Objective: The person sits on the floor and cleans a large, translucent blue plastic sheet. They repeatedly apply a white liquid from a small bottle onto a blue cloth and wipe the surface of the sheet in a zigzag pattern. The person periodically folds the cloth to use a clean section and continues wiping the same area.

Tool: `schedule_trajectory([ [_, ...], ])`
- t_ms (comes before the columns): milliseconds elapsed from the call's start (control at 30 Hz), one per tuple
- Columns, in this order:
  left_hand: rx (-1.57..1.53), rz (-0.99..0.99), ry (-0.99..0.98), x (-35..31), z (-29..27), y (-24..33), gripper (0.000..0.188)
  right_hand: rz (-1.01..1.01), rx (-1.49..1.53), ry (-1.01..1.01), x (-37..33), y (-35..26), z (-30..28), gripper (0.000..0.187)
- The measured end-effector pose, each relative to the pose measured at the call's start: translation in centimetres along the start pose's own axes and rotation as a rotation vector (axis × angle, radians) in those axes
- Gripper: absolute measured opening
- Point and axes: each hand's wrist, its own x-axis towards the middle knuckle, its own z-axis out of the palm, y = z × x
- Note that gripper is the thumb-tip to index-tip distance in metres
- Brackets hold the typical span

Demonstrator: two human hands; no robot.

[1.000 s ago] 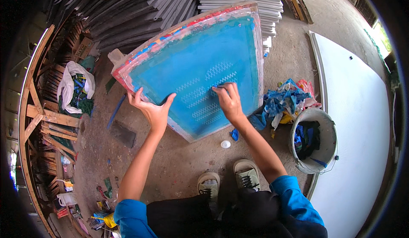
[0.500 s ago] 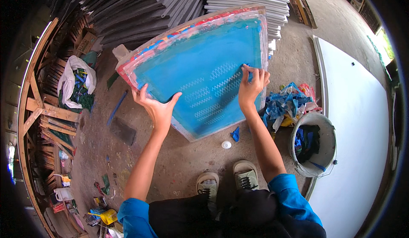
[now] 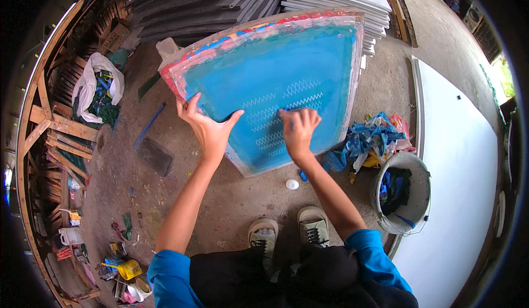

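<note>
A screen-printing frame (image 3: 264,60) tilts up in front of me, its blue mesh marked with several rows of pale zigzag lines. Red, pink and blue paint crusts its far and left edges. My left hand (image 3: 209,131) grips the frame's left edge, thumb stretched over the mesh and fingers around the rim. My right hand (image 3: 300,129) is closed in a pinch at the zigzag rows, fingertips against the mesh. Between those fingertips shows a small blue scrap (image 3: 283,112), mostly hidden; it looks like cloth.
Stacks of dark sheets (image 3: 204,10) and white boards (image 3: 336,2) stand beyond the frame. On the right are a bucket of rags (image 3: 427,189), crumpled plastic (image 3: 369,137) and a large white panel (image 3: 457,187). A white sack (image 3: 88,96) and wooden rack (image 3: 63,123) stand left.
My right hand has slid left and slightly down across the mesh, from the right ends of the zigzag rows to their middle. The left hand keeps its grip on the frame.
</note>
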Motion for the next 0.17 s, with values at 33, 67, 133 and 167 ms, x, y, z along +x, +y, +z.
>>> schedule_trajectory([
  [33,0.003,0.006,-0.001,0.0,-0.1,0.0,0.099,-0.026,-0.003,0.014,0.4,-0.1,0.0,0.012],
  [67,-0.013,-0.019,-0.009,-0.1,-0.2,0.0,0.099,-0.046,-0.002,0.023,1.2,-0.5,-0.1,0.013],
  [133,-0.05,-0.066,-0.015,-0.1,-0.1,0.2,0.099,-0.071,0.01,0.044,2.8,-0.8,0.1,0.014],
  [167,-0.032,-0.056,-0.015,-0.2,-0.2,0.1,0.098,-0.077,0.022,0.055,3.6,-0.8,0.4,0.013],
])
